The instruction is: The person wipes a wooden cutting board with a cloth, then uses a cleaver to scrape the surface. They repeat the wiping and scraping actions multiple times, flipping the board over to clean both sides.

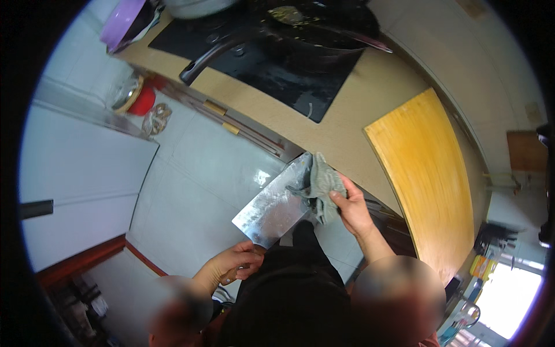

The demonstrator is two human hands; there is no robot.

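My left hand (236, 260) grips the wooden handle of a cleaver (275, 201), whose broad steel blade extends up and right in front of my dark trousers. Some smears show on the shiny blade face. In my right hand (355, 208) is a bunched grey-green cloth (325, 188), which lies against the blade near its far end. The cloth hides part of that end. Most of the handle is covered by my left fingers.
A yellow wooden cutting board (427, 173) rests on the beige counter (277, 112) at the right. Further back, a black wok (321, 26) holding a spatula (351, 37) sits on the black glass hob (299, 82). Its handle (212, 56) juts past the counter's front edge.
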